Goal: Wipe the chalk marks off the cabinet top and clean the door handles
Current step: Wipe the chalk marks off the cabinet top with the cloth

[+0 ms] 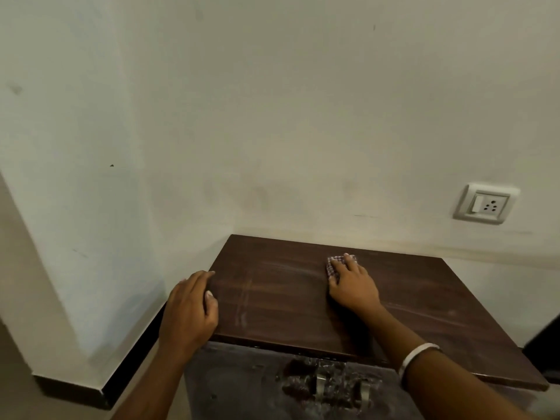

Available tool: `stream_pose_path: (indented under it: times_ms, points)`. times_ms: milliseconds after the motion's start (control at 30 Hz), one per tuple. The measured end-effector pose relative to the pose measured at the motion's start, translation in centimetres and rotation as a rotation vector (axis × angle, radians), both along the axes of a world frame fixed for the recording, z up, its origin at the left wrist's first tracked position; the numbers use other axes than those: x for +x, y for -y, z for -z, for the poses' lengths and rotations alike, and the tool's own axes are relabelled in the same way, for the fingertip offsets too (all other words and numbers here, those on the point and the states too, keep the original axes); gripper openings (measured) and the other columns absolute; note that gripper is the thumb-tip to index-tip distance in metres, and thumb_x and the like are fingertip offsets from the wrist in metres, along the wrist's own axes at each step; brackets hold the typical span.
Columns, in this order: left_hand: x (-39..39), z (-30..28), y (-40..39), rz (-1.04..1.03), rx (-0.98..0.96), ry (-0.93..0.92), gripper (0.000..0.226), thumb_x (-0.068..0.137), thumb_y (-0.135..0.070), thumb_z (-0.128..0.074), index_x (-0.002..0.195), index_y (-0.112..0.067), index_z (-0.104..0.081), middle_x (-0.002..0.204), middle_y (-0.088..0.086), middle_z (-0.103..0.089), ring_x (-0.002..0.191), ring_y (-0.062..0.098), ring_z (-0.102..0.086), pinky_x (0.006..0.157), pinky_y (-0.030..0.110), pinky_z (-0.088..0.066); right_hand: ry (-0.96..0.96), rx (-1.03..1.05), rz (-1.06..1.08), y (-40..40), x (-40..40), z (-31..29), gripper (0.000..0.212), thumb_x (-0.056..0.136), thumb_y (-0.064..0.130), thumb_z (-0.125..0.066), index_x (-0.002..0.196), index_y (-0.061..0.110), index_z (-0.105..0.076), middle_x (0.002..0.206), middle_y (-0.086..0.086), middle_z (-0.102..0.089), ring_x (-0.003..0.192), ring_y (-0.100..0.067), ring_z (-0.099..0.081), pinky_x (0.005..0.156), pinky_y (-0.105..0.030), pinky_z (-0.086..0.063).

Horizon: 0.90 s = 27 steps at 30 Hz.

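The dark brown cabinet top (pixel 424 298) fills the lower middle of the head view. Faint pale chalk smears (pixel 244 316) streak its left half. My right hand (pixel 353 284) lies flat near the back of the top, pressing a small checked cloth (pixel 331 263) that shows under the fingers. My left hand (pixel 191 310) grips the left edge of the top, thumb on the surface. Below the front edge, two metal door handles (pixel 321 384) stand on the dusty, marked cabinet front.
White walls meet in a corner behind and left of the cabinet. A wall socket with a switch (pixel 485 206) is mounted at the right. A black skirting (pixel 133 356) runs along the left wall. A dark object (pixel 545 350) sits at the far right edge.
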State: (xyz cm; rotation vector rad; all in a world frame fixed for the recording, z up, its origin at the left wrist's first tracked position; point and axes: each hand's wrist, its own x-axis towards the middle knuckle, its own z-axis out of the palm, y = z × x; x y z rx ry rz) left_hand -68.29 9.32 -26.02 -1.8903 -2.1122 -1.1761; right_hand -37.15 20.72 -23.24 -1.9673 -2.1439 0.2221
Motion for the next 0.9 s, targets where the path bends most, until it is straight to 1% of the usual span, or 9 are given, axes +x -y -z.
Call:
stream_pose_path:
  times_ms: [167,300,367,467,567,667,767,833,900]
  points:
    - [0.0,-0.1,-0.1,-0.010,-0.009,-0.017,0.053,0.087,-0.034,-0.030,0.124,-0.008,-0.058,0.121,0.010,-0.064,0.108,0.029,-0.060,0.100,0.049,-0.046,-0.030,0.024,-0.201,0.9,-8.5,0.0,0.057,0.099,0.043,-0.035,0.153,0.030,-0.023,0.164,-0.002,-0.010,0.149,-0.028,-0.015,0.121,-0.044,-0.017]
    - [0.0,0.0,-0.1,-0.030,-0.020,-0.004,0.052,0.088,-0.035,-0.031,0.125,-0.008,-0.056,0.122,0.010,-0.062,0.109,0.028,-0.060,0.100,0.046,-0.046,-0.075,0.023,-0.391,3.2,-14.5,-0.2,0.057,0.098,0.042,-0.040,0.152,0.029,-0.025,0.163,-0.002,-0.011,0.148,-0.027,-0.015,0.121,-0.045,-0.016]
    - [-0.5,0.1,-0.1,-0.062,-0.038,0.028,0.048,0.089,-0.032,-0.036,0.126,-0.008,-0.055,0.123,0.012,-0.062,0.110,0.030,-0.059,0.099,0.046,-0.047,-0.078,0.025,-0.491,4.9,-16.7,-0.2,0.058,0.097,0.042,-0.043,0.152,0.029,-0.026,0.163,-0.002,-0.012,0.148,-0.027,-0.015,0.120,-0.045,-0.016]
    - [-1.6,0.3,0.3,-0.111,-0.113,0.034,0.054,0.087,-0.034,-0.037,0.130,-0.006,-0.053,0.127,0.017,-0.060,0.114,0.035,-0.058,0.099,0.051,-0.046,-0.070,0.051,-0.562,7.3,-18.2,0.2,0.060,0.097,0.047,-0.044,0.151,0.029,-0.027,0.163,-0.003,-0.013,0.148,-0.029,-0.014,0.120,-0.046,-0.016]
    - [-1.5,0.6,0.7,-0.145,-0.145,-0.005,0.055,0.086,-0.033,-0.038,0.130,-0.003,-0.054,0.127,0.021,-0.060,0.114,0.038,-0.058,0.099,0.053,-0.046,-0.088,0.075,-0.559,8.9,-17.7,0.6,0.057,0.098,0.047,-0.042,0.150,0.030,-0.028,0.163,-0.002,-0.014,0.148,-0.028,-0.015,0.120,-0.045,-0.016]
    - [0.1,0.7,1.1,-0.136,-0.120,0.005,0.050,0.086,-0.027,-0.043,0.124,0.003,-0.057,0.119,0.025,-0.063,0.107,0.043,-0.061,0.094,0.055,-0.048,-0.105,0.080,-0.558,9.7,-15.9,0.6,0.054,0.099,0.044,-0.041,0.150,0.030,-0.029,0.163,0.000,-0.014,0.148,-0.026,-0.015,0.120,-0.044,-0.016]
    - [2.3,0.4,1.6,-0.101,-0.090,-0.058,0.045,0.088,-0.026,-0.041,0.119,0.002,-0.061,0.113,0.022,-0.066,0.101,0.039,-0.065,0.090,0.051,-0.050,-0.102,0.076,-0.505,9.9,-12.7,0.5,0.053,0.099,0.044,-0.041,0.150,0.032,-0.029,0.163,0.001,-0.015,0.148,-0.024,-0.016,0.120,-0.044,-0.018]
    - [3.8,0.0,2.0,-0.064,-0.070,-0.108,0.053,0.089,-0.032,-0.031,0.120,-0.001,-0.061,0.117,0.020,-0.065,0.106,0.035,-0.063,0.094,0.049,-0.049,-0.091,0.093,-0.439,9.6,-9.9,0.7,0.053,0.098,0.047,-0.039,0.149,0.033,-0.030,0.162,0.002,-0.016,0.147,-0.024,-0.018,0.120,-0.043,-0.020]
    - [5.4,-0.2,2.2,-0.039,-0.066,-0.147,0.058,0.089,-0.034,-0.026,0.122,-0.002,-0.060,0.120,0.018,-0.064,0.112,0.033,-0.061,0.101,0.047,-0.043,-0.068,0.101,-0.372,9.1,-6.2,0.8,0.054,0.098,0.049,-0.037,0.150,0.033,-0.030,0.162,0.001,-0.016,0.147,-0.025,-0.020,0.119,-0.042,-0.023]
